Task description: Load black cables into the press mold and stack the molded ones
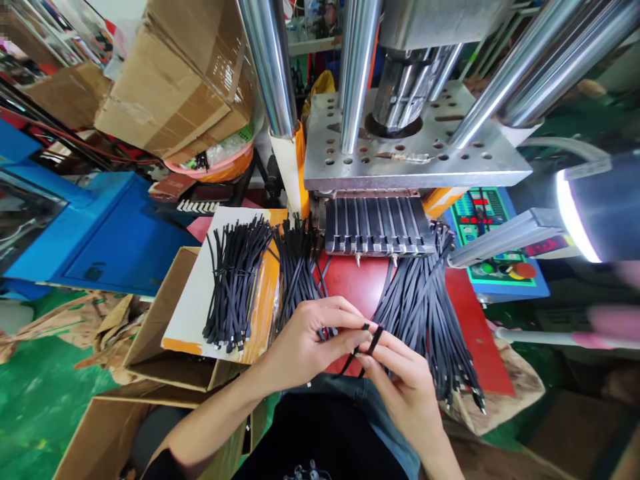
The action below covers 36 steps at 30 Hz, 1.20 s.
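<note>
Over the front edge of the red work surface (357,283), my left hand (311,339) and my right hand (405,380) meet, fingers pinched. Between their fingertips are black flat cables (375,340); one short end stands up at each hand, and thin tails hang below. Cable ends inside the fingers are hidden. To the right of my hands lies a large bundle of black cables (425,313). Behind my left hand sits a smaller bundle (299,267). Another heap of cables (235,283) rests on a white and orange board (190,313) at left.
Ahead stands a press with a steel plate (415,175) on shiny columns (273,67). Beneath it sits a slotted metal mould (377,227). A control panel (495,267) and a lamp (580,217) are on the right. Open cardboard boxes (163,370) stand at left.
</note>
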### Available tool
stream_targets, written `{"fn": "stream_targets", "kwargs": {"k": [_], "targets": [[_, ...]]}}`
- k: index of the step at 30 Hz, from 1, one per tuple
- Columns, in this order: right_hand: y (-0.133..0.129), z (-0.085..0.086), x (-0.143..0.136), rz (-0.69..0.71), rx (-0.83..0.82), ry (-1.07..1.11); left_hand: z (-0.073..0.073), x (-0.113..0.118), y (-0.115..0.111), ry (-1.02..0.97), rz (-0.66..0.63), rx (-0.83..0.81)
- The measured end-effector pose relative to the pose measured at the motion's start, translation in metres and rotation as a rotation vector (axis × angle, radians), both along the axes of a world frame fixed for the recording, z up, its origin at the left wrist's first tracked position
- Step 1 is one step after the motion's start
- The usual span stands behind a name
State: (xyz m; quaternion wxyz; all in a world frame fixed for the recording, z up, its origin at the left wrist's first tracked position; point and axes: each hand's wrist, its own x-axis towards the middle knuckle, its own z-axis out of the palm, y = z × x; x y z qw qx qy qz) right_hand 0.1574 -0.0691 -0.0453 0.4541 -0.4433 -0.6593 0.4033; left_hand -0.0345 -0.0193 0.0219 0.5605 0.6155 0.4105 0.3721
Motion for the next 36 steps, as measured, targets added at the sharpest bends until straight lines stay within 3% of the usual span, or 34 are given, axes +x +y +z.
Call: {"fn": "stream_targets", "kwargs": {"k": [5,9,12,15,18,21,23,25,28,32,36], "targets": [[0.006,0.003,-0.007,0.031,0.01,-0.047,0.0,-0.002,0.002,0.0,-0.035,0.03],[-0.001,-0.014,-0.017,0.027,-0.076,-0.08,0.002,-0.002,0.012,0.035,0.002,0.102],[-0.01,-0.021,-0.02,0.192,-0.225,-0.082,-0.002,-0.004,0.039,0.107,0.108,0.246],[0.002,-0.008,-0.01,0.371,-0.319,-0.107,-0.02,-0.008,0.083,0.206,0.203,0.452],[0.051,0.017,0.009,0.381,-0.309,-0.204,-0.049,-0.01,0.133,0.322,0.244,0.578],[0.121,0.036,0.019,0.237,-0.196,-0.265,-0.073,-0.005,0.175,0.373,0.337,0.545],[0.165,0.041,0.014,0.176,-0.136,-0.244,-0.082,-0.002,0.19,0.36,0.421,0.499],[0.201,0.04,0.003,0.159,-0.117,-0.222,-0.084,-0.005,0.19,0.34,0.472,0.485],[0.235,0.035,-0.012,0.169,-0.119,-0.223,-0.079,-0.022,0.168,0.352,0.352,0.589],[0.254,0.027,-0.019,0.213,-0.11,-0.278,-0.071,-0.052,0.135,0.452,-0.05,0.681],[0.259,0.02,-0.021,0.157,0.017,-0.343,-0.072,-0.064,0.133,0.59,-0.199,0.778]]}}
